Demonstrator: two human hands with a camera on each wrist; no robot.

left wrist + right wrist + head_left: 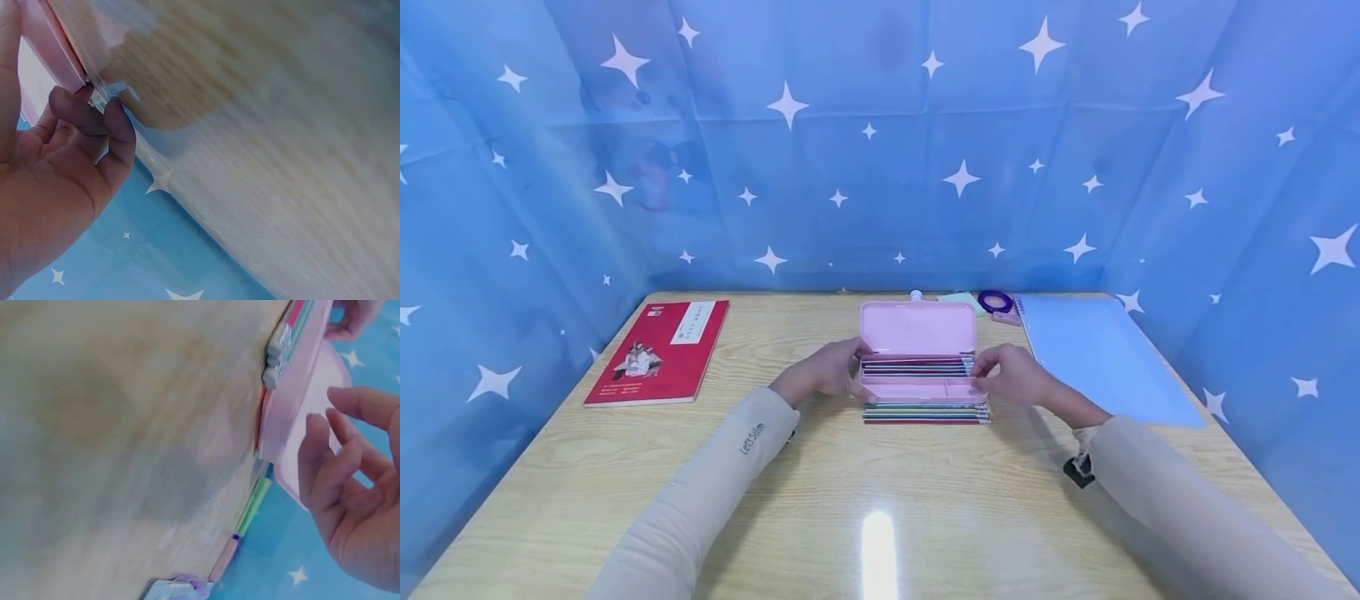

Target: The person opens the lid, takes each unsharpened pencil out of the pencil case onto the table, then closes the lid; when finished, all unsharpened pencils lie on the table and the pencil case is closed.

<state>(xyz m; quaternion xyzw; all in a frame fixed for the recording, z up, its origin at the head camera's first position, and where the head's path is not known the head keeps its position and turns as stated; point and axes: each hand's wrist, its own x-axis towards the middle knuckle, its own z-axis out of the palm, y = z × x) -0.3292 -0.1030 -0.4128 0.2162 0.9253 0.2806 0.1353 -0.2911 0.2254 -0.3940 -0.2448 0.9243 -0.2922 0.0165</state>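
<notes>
A pink pencil case (917,392) lies with its lid (917,327) raised at the back. Several pencils (913,367) fill its rear compartment, while the front compartment has a divider. My left hand (835,367) holds the left end of the case, thumb at the front and fingers toward the back. At the right end, my right hand (1015,375) hovers by the pencils' eraser ends, fingers loosely bent. The right wrist view shows a gap between that hand's thumb and fingers (314,447). More pencils (925,413) lie in a row along the front of the case.
On the left lies a red book (658,354). A blue translucent sheet or folder (1097,358) lies to the right. Behind the case are a purple tape roll (995,301), a small pink item (1006,318) and pale green paper (958,299). A star-patterned blue curtain (880,167) borders the table.
</notes>
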